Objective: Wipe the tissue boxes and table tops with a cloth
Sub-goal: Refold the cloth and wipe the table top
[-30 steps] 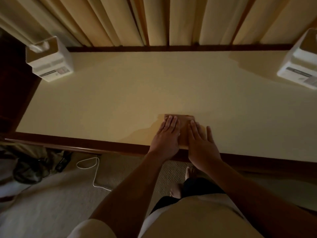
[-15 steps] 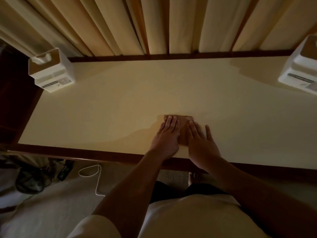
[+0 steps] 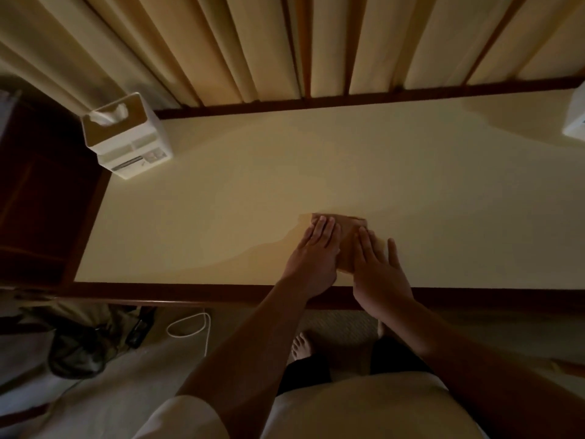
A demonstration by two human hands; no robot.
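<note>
Both hands lie flat, fingers straight, pressing the cloth onto the table top: left hand, right hand, side by side.

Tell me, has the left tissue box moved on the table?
No. The tissue box sits at the same far left corner of the table; only the view shifted.

We see the left forearm and right forearm reach forward, bare, and draw close together. The left hand lies palm down, fingers straight and held together. The right hand lies flat just beside it (its little finger splayed outward), thumbs nearly meeting.
</note>
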